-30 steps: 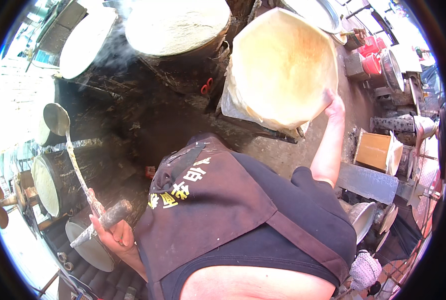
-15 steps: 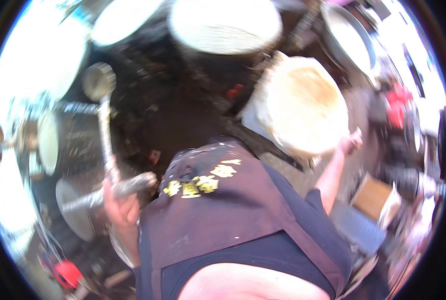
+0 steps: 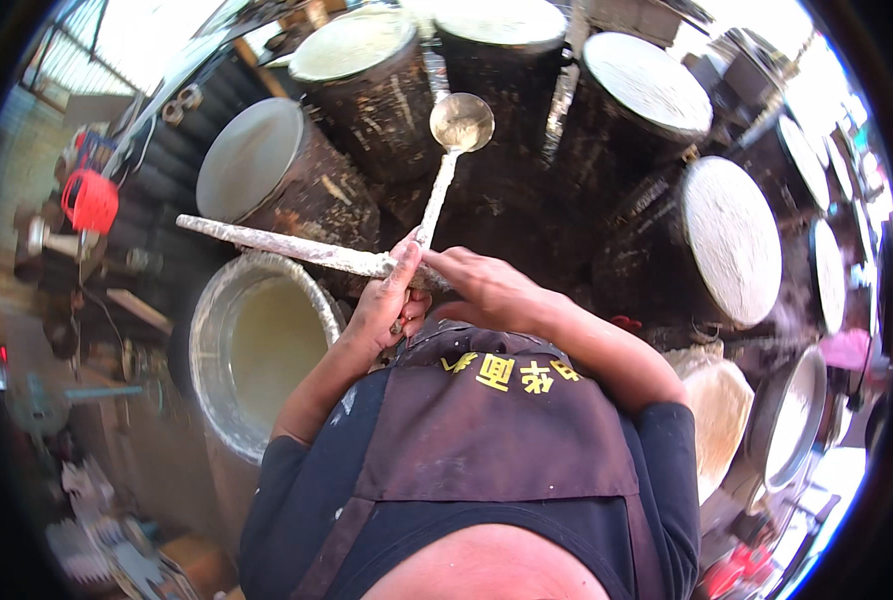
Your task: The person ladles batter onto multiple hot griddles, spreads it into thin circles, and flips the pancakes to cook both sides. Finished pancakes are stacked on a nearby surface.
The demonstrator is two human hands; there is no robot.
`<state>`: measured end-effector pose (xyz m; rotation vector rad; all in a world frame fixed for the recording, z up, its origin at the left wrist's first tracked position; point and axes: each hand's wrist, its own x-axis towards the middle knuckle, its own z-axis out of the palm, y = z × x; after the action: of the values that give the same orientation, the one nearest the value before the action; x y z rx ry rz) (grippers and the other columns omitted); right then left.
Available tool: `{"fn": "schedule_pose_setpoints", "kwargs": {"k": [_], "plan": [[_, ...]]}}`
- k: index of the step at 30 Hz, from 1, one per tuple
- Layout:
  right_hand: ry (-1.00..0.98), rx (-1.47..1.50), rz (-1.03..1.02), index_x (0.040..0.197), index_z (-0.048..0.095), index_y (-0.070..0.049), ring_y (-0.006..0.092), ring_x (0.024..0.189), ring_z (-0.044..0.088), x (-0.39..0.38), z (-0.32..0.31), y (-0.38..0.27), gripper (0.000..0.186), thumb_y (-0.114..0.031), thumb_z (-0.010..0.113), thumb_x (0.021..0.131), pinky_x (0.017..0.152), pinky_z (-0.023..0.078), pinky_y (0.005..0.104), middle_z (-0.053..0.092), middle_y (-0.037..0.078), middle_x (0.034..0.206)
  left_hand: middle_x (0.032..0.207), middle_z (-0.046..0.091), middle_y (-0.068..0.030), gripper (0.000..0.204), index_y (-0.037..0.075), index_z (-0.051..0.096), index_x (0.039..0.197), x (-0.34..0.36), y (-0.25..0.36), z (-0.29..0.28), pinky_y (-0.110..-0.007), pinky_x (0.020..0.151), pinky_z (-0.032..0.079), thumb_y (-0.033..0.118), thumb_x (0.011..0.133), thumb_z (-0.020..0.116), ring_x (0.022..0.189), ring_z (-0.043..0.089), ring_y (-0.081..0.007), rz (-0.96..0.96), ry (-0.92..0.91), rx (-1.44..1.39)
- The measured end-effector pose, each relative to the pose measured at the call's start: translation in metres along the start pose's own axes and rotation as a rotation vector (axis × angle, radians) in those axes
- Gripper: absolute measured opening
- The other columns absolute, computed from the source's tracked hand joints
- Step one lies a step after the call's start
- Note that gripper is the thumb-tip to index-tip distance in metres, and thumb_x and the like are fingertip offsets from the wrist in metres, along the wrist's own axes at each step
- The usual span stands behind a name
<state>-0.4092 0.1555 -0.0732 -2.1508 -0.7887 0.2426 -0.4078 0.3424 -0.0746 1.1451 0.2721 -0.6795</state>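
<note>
1 ladle (image 3: 462, 122) and 1 crusted stick (image 3: 287, 242) are pinched in the left hand (image 3: 392, 300), near the bucket's (image 3: 207, 350) far rim. The right hand (image 3: 497, 290), fingers stretched, hides the stick's end; whether it grips, I cannot tell. The left forearm (image 3: 317, 395) covers some rim.

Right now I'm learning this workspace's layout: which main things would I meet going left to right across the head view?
Red container, open vessel of pale liquid, left hand, right hand, large white-topped drum right of the hands, grey-rimmed pan.
</note>
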Motion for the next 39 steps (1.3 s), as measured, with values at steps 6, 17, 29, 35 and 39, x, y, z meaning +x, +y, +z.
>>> {"fn": "schedule_pose_setpoints", "kwargs": {"k": [6,17,29,35,39], "plan": [[0.115,0.182,-0.114,0.132,0.050,-0.007,0.0300,0.104,0.064,0.054,0.058,0.040,0.054,-0.008,0.068,0.082,0.090,0.050,0.0356,0.064,0.018,0.114,0.063,0.040,0.0037,0.062,0.015,0.025,0.149,-0.043,-0.034,-0.094,-0.020,0.031,0.031,0.032,0.097,0.053,0.042,0.034,-0.0025,0.339,0.395,0.133],[-0.032,0.145,0.116,0.128,0.055,-0.008,0.0073,0.061,0.051,0.054,0.109,0.085,0.045,-0.003,0.062,0.085,0.057,0.044,0.0249,0.057,0.003,0.069,0.087,0.063,-0.0287,0.058,0.013,0.040,0.140,-0.083,-0.293,-0.265,-0.048,0.073,0.051,0.013,0.084,0.056,0.082,0.064,-0.0432,-0.190,0.816,0.941],[-0.163,0.203,0.468,0.134,0.052,-0.011,0.0101,0.078,0.058,0.049,0.101,0.093,0.050,-0.002,0.059,0.086,0.070,0.045,0.0251,0.063,0.009,0.093,0.083,0.065,-0.0264,0.060,0.019,0.034,0.145,-0.137,-0.277,-0.295,-0.049,0.066,0.049,0.012,0.090,0.056,0.079,0.064,-0.0423,0.432,0.683,1.182],[-0.289,0.091,0.328,0.133,0.053,-0.014,0.0270,0.091,0.068,0.081,0.110,0.077,0.050,-0.005,0.063,0.084,0.078,0.051,0.0337,0.067,0.019,0.103,0.084,0.062,-0.0173,0.063,0.020,0.031,0.146,-0.072,-0.238,-0.356,-0.038,0.055,0.051,0.005,0.090,0.054,0.058,0.062,-0.0268,-0.108,0.678,1.396],[-0.354,0.042,0.496,0.134,0.052,-0.016,0.0260,0.097,0.068,0.069,0.084,0.097,0.051,-0.003,0.062,0.085,0.082,0.052,0.0344,0.065,0.021,0.109,0.069,0.047,0.0001,0.060,0.020,0.027,0.147,-0.078,-0.274,-0.303,-0.028,0.038,0.039,0.010,0.094,0.052,0.041,0.041,-0.0132,-0.055,0.566,0.273]]}}
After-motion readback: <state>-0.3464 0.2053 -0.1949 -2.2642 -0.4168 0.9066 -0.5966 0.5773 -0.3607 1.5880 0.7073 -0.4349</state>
